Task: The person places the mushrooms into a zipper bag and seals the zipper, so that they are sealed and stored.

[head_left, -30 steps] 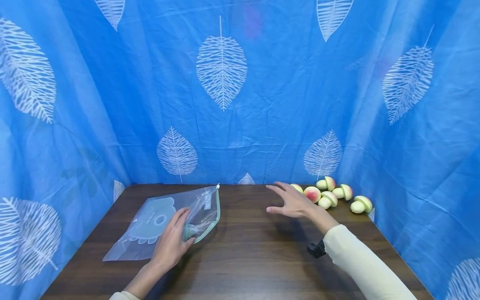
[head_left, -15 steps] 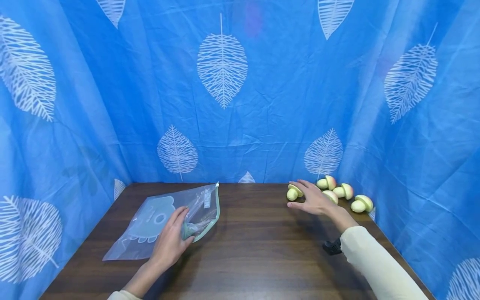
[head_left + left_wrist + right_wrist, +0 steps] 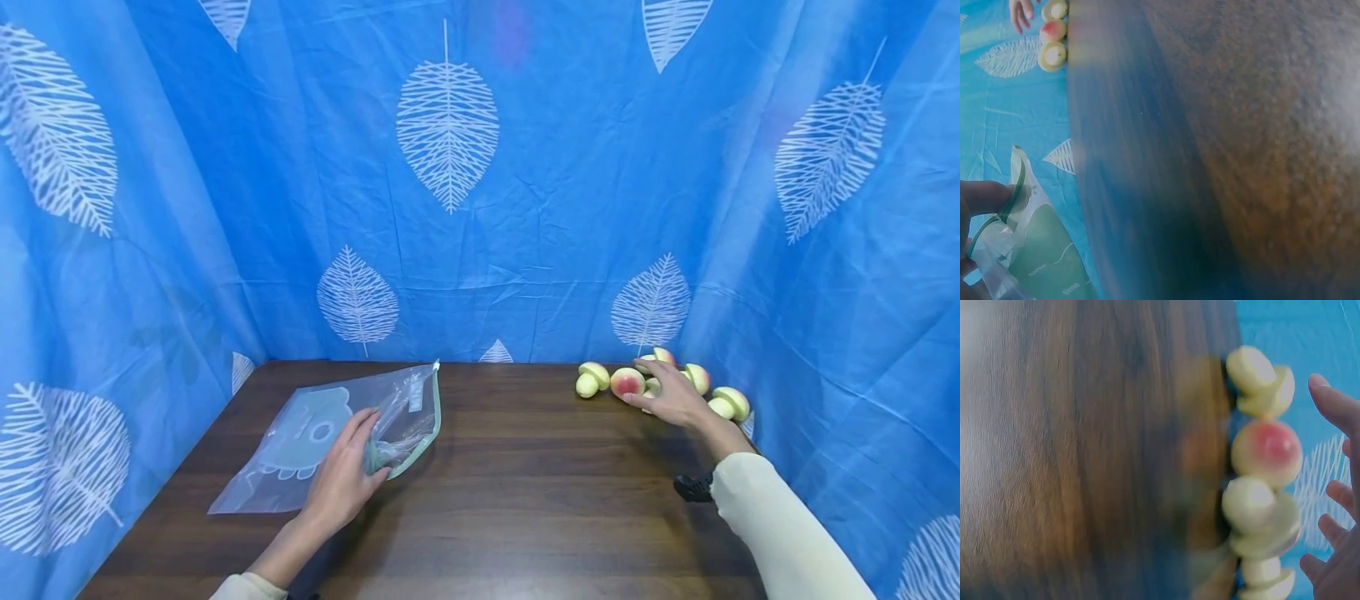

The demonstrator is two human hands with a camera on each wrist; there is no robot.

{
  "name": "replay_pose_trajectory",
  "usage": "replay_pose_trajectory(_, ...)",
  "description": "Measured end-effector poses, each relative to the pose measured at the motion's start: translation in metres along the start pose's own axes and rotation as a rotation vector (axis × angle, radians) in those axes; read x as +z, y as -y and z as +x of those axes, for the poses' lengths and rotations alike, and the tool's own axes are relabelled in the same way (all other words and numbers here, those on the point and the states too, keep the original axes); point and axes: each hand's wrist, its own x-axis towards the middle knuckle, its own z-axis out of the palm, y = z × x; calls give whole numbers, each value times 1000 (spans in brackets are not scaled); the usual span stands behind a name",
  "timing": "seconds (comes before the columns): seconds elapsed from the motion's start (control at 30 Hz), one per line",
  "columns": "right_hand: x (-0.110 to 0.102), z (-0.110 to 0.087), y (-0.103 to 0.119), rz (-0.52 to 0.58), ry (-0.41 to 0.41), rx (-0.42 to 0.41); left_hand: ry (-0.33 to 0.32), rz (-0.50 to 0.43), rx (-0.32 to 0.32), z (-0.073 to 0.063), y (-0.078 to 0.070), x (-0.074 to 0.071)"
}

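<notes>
The right hand (image 3: 673, 400), fingers spread and holding nothing, could scatter the mushroom-shaped pieces (image 3: 696, 380) crowded beneath and beside it; the bag (image 3: 300, 437) could slump if the left hand (image 3: 345, 475) loosened its grip near the mouth; the right hand has shifted rightward, uncovering the red piece (image 3: 627, 382) beside its thumb.

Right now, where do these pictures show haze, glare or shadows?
Head view: soft shadow beside the bare left hand; left wrist: hazy, pale glare toward the right on the brown wood-grain table; right wrist: yellow mushroom-shaped pieces mirrored in it as blurry smears.
</notes>
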Motion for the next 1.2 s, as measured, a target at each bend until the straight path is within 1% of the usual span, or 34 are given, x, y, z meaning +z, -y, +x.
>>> replay_pose_trajectory(0.17,1,-6,-18,21,-48,29,-6,3,14,-1,1,0)
replay_pose_trajectory(0.33,4,-12,-32,31,-63,81,-2,1,15,-1,1,0)
replay_pose_trajectory(0.6,18,-18,-53,61,-134,116,7,-7,9,-1,2,0)
replay_pose_trajectory(0.73,23,-20,-56,74,-150,150,11,-5,7,-2,2,0)
replay_pose_trajectory(1.03,24,-24,-54,148,-180,231,7,-5,5,-4,3,-2)
replay_pose_trajectory(1.2,20,-29,-56,146,-191,243,2,1,15,-4,4,-1)
